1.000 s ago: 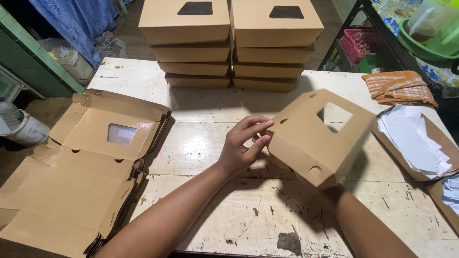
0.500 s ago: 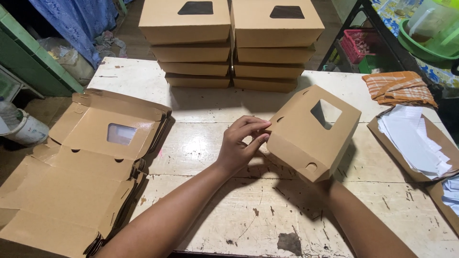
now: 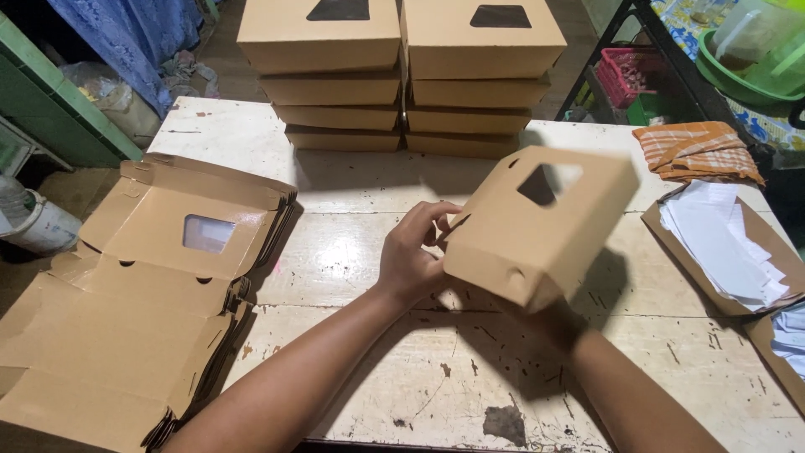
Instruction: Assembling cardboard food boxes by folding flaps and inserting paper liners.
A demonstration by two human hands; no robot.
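A folded brown cardboard box [image 3: 537, 226] with a cut-out window is tilted above the table's [image 3: 377, 252] centre. The left hand [image 3: 415, 256] pinches its edge at 9 o'clock; the right hand is hidden beneath it, grip unclear. Closed boxes [image 3: 402, 75] stack at 12 o'clock, flat blanks [image 3: 142, 294] at 9 o'clock, and an open box holding white paper sheets [image 3: 721, 243] at 3 o'clock.

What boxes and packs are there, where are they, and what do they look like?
Held box: brown cardboard with a window hole, tilted above the table between the left hand and the hidden right hand.
Box stacks: two piles of closed brown boxes with dark windows at the table's far edge.
Flat boxes: unfolded brown sheets with clear windows, piled at the left.
Paper tray: brown, holding white sheets, at the right.
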